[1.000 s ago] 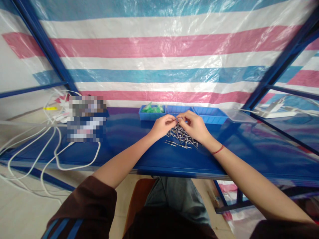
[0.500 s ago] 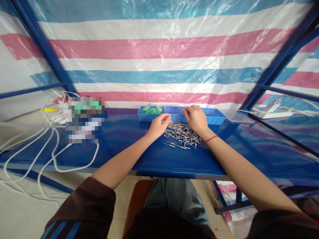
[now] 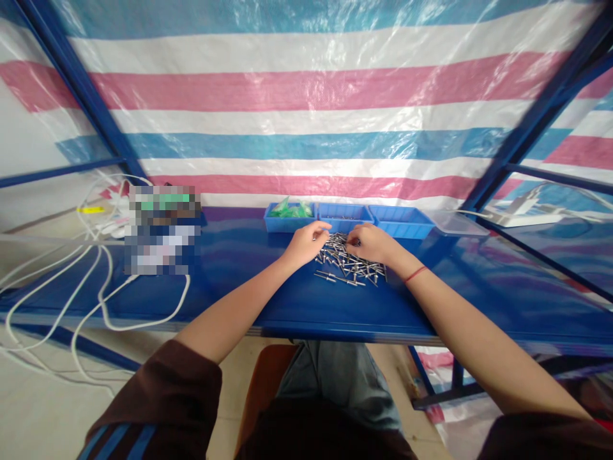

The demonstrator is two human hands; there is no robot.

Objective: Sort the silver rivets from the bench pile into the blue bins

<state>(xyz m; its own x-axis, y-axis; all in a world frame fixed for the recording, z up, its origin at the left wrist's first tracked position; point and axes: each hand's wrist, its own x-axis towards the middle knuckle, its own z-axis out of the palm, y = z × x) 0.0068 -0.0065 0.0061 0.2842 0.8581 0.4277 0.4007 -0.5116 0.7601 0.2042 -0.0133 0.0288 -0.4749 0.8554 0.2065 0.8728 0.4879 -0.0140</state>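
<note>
A loose pile of small metal rivets (image 3: 348, 264) lies on the blue table (image 3: 249, 287) in front of me. My left hand (image 3: 305, 243) rests at the pile's left edge with its fingers curled in a pinch; what they hold is too small to make out. My right hand (image 3: 372, 244), with a red string at the wrist, is lowered onto the far side of the pile, fingertips pinched together among the rivets.
Three blue trays stand in a row behind the pile: the left one (image 3: 287, 220) holds green pieces, then the middle one (image 3: 343, 217) and the right one (image 3: 402, 222). A clear tray (image 3: 457, 225) lies further right. White cables (image 3: 110, 300) trail at the left.
My right hand has come back from over the middle blue tray down onto the rivet pile. The left hand has stayed at the pile's left edge.
</note>
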